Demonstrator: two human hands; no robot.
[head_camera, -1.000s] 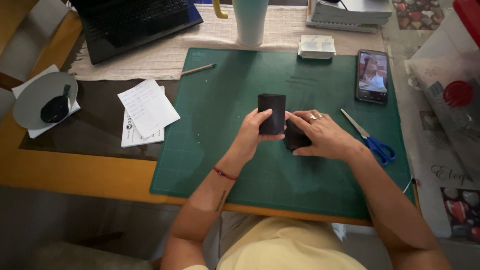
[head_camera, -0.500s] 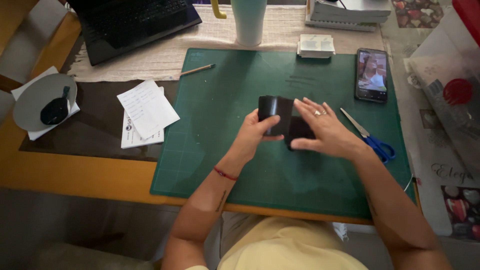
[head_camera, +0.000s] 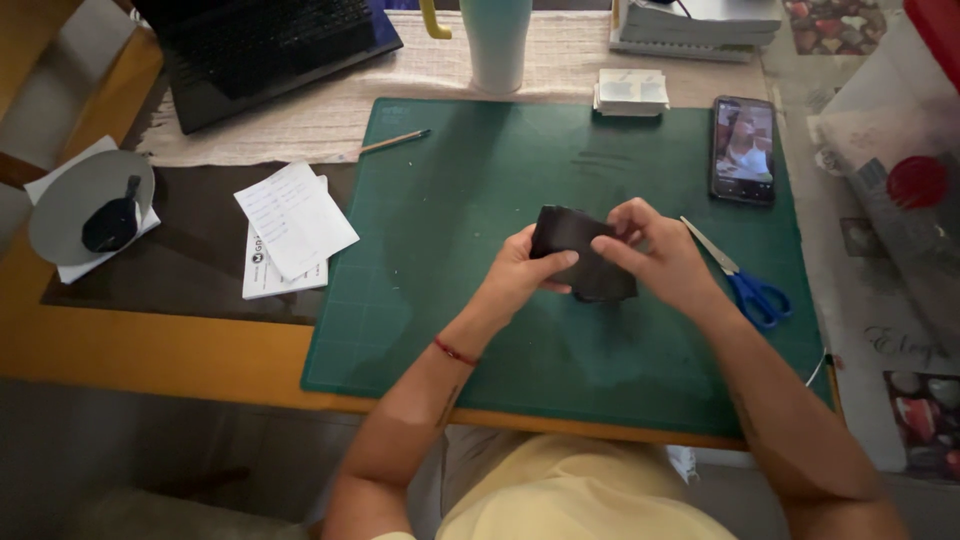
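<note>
Green cutting mat (head_camera: 450, 330) lies under my hands. Both my left hand (head_camera: 522, 270) and right hand (head_camera: 655, 250) pinch a dark folded piece (head_camera: 585, 255), fingers closed on it.

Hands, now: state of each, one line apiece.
Left hand: closed on the left edge of the black folded piece.
Right hand: fingers pinching the same piece's top right.

Dim, warm indoor light, brighter toward the top where the pale table runner (head_camera: 330, 110) catches it. Soft, faint shadows under the forearms on the green cutting mat (head_camera: 450, 250). Glowing phone screen (head_camera: 744, 148), slightly washed out. Mild softness throughout, wide-angle bending at the corners.
</note>
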